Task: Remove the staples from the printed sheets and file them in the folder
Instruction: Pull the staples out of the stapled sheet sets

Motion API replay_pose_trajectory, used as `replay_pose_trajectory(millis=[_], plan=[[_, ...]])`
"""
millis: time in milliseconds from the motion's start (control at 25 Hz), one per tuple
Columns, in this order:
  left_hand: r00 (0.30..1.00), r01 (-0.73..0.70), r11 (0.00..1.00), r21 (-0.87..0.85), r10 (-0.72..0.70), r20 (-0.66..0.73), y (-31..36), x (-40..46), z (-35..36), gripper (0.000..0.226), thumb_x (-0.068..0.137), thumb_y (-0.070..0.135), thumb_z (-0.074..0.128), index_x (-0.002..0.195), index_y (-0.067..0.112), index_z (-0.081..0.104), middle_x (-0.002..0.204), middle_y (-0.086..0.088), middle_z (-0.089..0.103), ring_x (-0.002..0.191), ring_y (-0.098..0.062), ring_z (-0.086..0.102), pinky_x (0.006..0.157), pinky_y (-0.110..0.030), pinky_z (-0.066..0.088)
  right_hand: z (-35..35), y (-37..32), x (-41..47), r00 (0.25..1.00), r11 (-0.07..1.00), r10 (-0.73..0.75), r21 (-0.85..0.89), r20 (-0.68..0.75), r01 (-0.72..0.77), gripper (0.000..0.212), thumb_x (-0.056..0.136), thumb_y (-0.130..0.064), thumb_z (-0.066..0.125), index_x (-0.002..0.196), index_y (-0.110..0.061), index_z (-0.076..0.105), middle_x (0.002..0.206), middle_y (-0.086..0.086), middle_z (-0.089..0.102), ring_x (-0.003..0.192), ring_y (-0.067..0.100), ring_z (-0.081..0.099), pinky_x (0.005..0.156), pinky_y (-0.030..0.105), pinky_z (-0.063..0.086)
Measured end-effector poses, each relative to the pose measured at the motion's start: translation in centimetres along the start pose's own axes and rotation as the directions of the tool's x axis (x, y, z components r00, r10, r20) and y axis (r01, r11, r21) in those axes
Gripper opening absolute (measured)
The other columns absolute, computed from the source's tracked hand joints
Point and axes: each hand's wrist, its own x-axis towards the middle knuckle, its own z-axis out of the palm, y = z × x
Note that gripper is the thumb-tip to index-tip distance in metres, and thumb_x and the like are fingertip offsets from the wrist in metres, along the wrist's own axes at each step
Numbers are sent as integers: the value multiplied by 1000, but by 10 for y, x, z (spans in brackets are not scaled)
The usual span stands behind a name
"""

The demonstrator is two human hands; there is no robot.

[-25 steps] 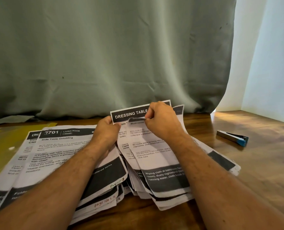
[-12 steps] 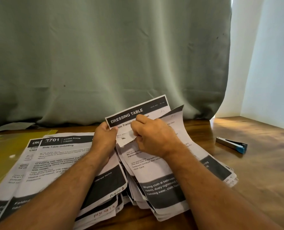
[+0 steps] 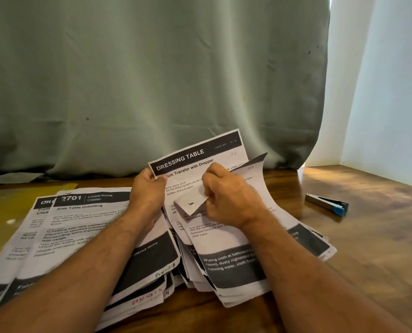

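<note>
Folded-back paper corner (image 3: 191, 204) now peeled lower.

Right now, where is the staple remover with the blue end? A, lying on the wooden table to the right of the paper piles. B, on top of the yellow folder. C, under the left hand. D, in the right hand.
A: the staple remover lies alone on the wooden table, right of the paper piles, while both hands hold paper.
</note>
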Motion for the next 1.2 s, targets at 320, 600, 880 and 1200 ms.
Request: replay_pose_trajectory(millis=[320, 600, 880, 1200], plan=[[985, -22, 999, 35, 15, 170, 4, -13, 3, 20, 103, 10, 52, 118, 18, 64, 98, -5, 78, 82, -22, 77, 67, -37, 63, -1, 5, 8, 968, 983, 142, 142, -206, -114, 9, 87, -8, 62, 87, -16, 57, 109, -3, 51, 75, 14, 59, 65, 27, 56], [929, -110, 956, 273, 1, 371, 0, -21, 0, 33, 96, -3, 49, 106, 20, 71, 94, -14, 77, 77, -36, 72, 53, -34, 50, 1, 25, 13, 942, 924, 331, 220, -53, -312, 21, 80, -5, 60, 83, -23, 52, 92, -4, 63, 81, 18, 60, 79, 37, 52], [932, -353, 620, 701, 166, 322, -4, -15, -8, 20, 96, 13, 58, 102, 28, 70, 97, 4, 73, 90, -14, 71, 77, -30, 59, 5, 30, 13, 813, 871, 447, 26, 374, -491, 15, 75, -10, 65, 73, -24, 68, 76, -11, 68, 77, 13, 65, 73, 26, 54], [953, -293, 263, 919, 0, 304, -12, -3, -2, 65, 98, 50, 56, 153, 26, 32, 149, 1, 51, 140, -23, 44, 125, -53, 4, -1, 23, 10, 692, 801, 495, 33, 525, -597, 29, 75, 2, 53, 77, -19, 73, 54, -3, 68, 39, 7, 56, 51, 25, 56]])
